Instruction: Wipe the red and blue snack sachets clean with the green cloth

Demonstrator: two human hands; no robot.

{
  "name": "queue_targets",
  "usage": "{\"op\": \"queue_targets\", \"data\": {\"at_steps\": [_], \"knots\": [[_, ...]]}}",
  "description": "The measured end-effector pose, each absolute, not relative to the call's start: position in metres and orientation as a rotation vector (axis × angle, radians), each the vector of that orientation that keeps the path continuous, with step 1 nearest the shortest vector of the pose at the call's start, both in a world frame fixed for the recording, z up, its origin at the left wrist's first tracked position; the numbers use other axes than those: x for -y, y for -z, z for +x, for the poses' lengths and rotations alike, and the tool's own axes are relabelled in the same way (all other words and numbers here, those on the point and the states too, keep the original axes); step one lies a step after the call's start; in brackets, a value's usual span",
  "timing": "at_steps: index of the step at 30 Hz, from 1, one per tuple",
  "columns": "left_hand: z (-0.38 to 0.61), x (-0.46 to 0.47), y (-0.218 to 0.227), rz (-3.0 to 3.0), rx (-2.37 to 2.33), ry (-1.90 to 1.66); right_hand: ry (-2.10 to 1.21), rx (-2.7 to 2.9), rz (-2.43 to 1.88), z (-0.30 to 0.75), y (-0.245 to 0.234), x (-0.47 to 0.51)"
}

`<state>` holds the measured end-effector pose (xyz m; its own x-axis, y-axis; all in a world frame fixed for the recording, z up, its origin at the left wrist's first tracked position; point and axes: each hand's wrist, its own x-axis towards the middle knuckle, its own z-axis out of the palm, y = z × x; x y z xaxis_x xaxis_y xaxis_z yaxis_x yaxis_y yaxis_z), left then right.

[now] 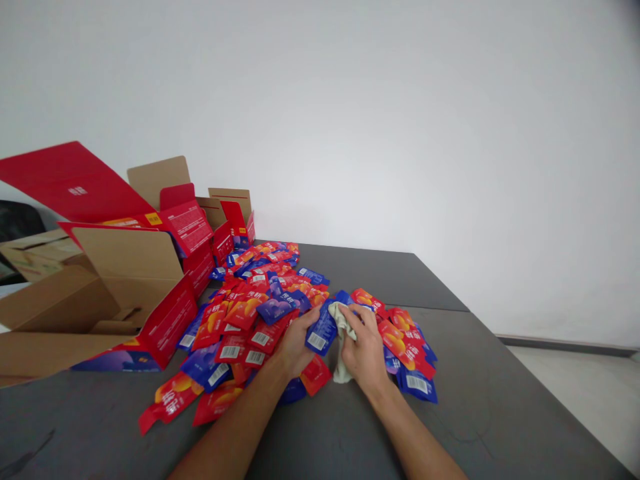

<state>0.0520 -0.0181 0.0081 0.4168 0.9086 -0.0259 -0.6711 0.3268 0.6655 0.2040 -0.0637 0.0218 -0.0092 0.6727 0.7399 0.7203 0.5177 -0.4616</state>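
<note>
My left hand (296, 347) grips a blue packet (321, 330) with a white barcode label, holding it up over the pile. My right hand (364, 348) is closed around a pale cloth (343, 333) that hangs down to the table beside that packet. Both hands sit at the near edge of a big heap of red and blue packets (260, 300) spread over the grey table (475, 400).
Open red cardboard boxes (125, 293) with brown insides stand at the left, their flaps raised; more boxes (225, 220) sit behind. A white wall rises past the table's far edge. The table's right edge drops to a light floor (590, 393).
</note>
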Motion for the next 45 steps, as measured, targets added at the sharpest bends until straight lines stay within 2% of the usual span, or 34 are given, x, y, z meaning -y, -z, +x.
{"op": "queue_targets", "data": {"at_steps": [8,16,25,32,35,45], "knots": [[0.051,0.021,-0.014,0.640,-0.391,-1.036,0.084,1.707,-1.144,0.207,-0.023,0.063],[0.045,0.018,-0.023,0.704,-0.438,-1.117,-0.120,2.020,-1.004,0.188,-0.022,0.074],[0.023,0.007,-0.030,1.926,-1.429,-1.475,-0.056,1.813,-1.299,0.208,-0.013,0.057],[-0.002,-0.010,-0.011,2.385,-2.072,-1.044,0.004,1.741,-1.467,0.223,-0.006,0.046],[-0.001,-0.011,-0.007,2.419,-2.095,-0.971,0.012,1.735,-1.509,0.224,-0.007,0.045],[0.031,0.005,-0.013,2.468,-1.864,-1.053,-0.064,1.710,-1.618,0.232,-0.023,0.049]]}}
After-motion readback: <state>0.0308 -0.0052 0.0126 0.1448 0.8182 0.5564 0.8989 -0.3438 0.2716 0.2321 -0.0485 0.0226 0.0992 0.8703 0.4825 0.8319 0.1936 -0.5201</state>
